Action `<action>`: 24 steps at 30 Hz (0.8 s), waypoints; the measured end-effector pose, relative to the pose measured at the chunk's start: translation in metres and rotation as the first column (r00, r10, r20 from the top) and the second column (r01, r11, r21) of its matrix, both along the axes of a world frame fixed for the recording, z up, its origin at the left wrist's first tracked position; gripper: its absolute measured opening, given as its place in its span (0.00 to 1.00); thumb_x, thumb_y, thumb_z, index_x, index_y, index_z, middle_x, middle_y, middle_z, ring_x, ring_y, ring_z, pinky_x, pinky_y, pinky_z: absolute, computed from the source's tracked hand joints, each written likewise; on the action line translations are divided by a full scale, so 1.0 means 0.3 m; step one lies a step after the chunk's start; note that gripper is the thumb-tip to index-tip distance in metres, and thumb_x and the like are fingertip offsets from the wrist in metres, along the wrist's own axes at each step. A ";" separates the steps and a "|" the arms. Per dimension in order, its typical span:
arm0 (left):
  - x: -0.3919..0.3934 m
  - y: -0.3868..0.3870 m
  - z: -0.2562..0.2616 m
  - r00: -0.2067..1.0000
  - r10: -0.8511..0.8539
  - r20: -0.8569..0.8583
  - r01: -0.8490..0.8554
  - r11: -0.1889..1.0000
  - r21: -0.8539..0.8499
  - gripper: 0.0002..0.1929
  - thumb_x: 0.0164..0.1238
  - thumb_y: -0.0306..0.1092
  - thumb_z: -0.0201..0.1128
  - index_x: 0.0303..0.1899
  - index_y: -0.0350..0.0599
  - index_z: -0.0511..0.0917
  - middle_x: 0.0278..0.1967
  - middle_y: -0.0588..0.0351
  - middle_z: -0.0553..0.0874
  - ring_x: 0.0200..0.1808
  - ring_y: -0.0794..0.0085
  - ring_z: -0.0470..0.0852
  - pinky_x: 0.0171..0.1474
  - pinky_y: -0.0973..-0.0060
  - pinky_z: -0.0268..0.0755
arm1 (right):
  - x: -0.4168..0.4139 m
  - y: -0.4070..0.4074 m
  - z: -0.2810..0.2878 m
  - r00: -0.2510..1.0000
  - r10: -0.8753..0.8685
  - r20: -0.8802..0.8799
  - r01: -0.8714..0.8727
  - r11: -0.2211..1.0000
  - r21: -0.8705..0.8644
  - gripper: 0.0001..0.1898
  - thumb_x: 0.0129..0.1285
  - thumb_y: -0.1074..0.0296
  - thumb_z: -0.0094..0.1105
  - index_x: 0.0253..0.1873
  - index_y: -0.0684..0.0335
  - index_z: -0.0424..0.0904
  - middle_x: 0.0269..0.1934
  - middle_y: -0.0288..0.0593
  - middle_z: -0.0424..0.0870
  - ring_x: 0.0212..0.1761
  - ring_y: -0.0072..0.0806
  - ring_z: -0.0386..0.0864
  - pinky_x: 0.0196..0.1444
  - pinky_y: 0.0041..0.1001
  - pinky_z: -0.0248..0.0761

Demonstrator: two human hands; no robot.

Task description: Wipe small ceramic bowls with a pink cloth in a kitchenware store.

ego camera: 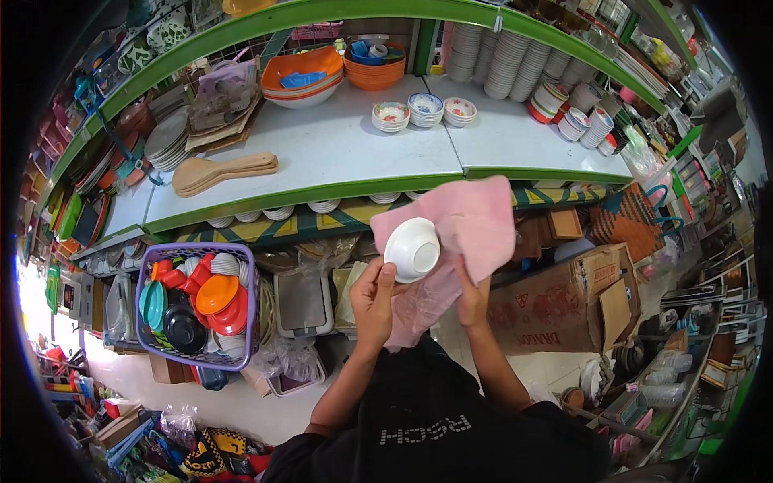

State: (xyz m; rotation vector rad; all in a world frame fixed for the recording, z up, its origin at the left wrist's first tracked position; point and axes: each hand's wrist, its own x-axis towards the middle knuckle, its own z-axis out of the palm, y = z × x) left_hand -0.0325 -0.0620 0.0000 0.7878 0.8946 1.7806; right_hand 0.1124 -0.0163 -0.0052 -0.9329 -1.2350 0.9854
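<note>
My left hand [375,300] grips a small white bowl [412,250] by its rim, thumb on the outside, its round foot facing up towards the camera. A pink cloth [471,226] spreads behind and beside the bowl. My right hand [473,297] holds this cloth from below, its fingers partly hidden by the folds. Beyond both hands, three short stacks of flowered bowls [426,109] stand on the white shelf [362,151]. Several wooden paddles [223,172] lie stacked on the shelf's left part.
A purple basket [196,360] of colourful dishes stands at the left. Large orange bowls [302,69] and tall stacks of small bowls [506,63] fill the shelf's back. A green shelf edge [314,196] runs before me. An opened cardboard box [555,308] sits at the lower right.
</note>
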 end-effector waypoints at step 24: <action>-0.013 0.134 -0.032 0.630 0.243 -0.737 -0.213 0.968 0.137 0.11 0.69 0.25 0.62 0.50 0.32 0.82 0.40 0.42 0.87 0.39 0.59 0.86 0.45 0.69 0.76 | 0.099 0.085 -0.050 0.991 0.069 -0.119 -0.086 0.986 -0.141 0.19 0.67 0.71 0.55 0.61 0.73 0.74 0.59 0.46 0.78 0.61 0.32 0.75 0.63 0.30 0.66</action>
